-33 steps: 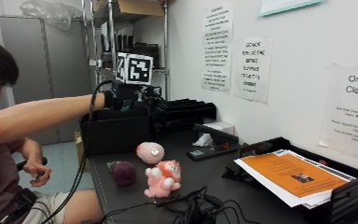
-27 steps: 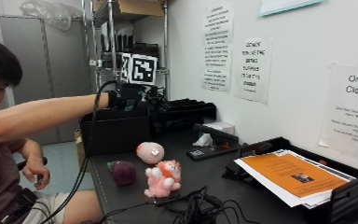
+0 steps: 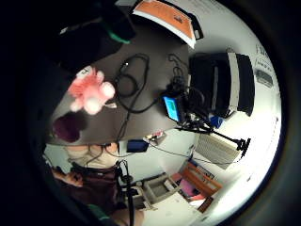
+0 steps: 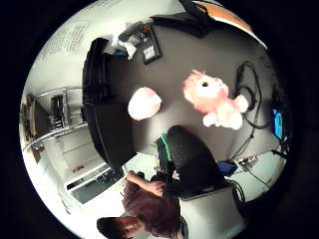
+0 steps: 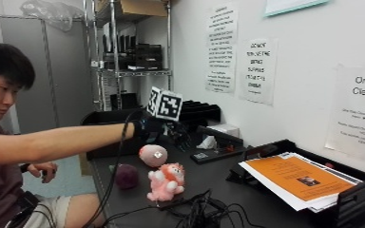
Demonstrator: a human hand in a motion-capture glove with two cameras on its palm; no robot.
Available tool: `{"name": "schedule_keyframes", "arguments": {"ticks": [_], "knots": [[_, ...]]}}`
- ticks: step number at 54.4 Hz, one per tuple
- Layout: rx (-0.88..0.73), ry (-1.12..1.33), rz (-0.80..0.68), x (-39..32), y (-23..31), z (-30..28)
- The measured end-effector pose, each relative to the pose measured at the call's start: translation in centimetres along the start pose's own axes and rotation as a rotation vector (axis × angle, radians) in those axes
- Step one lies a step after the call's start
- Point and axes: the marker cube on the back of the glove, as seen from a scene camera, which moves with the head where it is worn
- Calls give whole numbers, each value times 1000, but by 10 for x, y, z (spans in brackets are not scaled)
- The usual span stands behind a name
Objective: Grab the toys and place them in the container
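So far nothing binned: your gloved hand point(image 5: 152, 129) above pink ball point(image 5: 153, 155), grip unclear; pink plush point(image 5: 166, 181), dark ball point(image 5: 127, 176) left on bench point(image 5: 226, 178).

right hand point(image 5: 154, 129) fingers hidden, wall notices point(image 5: 258, 70) unreadable

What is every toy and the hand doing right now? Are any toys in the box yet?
Gloved right hand: raised above the table, holding nothing that shows; fingers unclear.
Pink plush toy: upright on the table, not picked up.
Pale pink ball: on the table, untouched.
Dark purple toy: on the table, untouched.
Black container: behind the toys; inside hidden.
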Motion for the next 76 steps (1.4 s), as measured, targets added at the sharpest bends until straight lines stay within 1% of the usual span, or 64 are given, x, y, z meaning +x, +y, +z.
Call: {"name": "schedule_keyframes", "arguments": {"ticks": [6, 12, 15, 17, 25, 30, 39, 44, 49, 54, 66, 71, 76], "knots": [[-50, 24, -10, -3, -27, 56], [-162, 5, 48, -11, -55, 119], [-211, -27, 73, -10, -60, 140], [-210, -54, 88, -7, -62, 149], [-98, -48, 113, -3, -68, 157], [-15, -42, 65, -4, -69, 157], [-10, -165, 25, -2, -70, 164], [-68, -210, 11, -2, -67, 160], [-143, -264, -17, -7, -57, 147], [-162, -269, -62, -16, -41, 111], [-47, -121, -137, -46, -1, -7], [14, -48, -160, -81, 12, -58], [85, -43, -219, -114, 34, -110]]}}
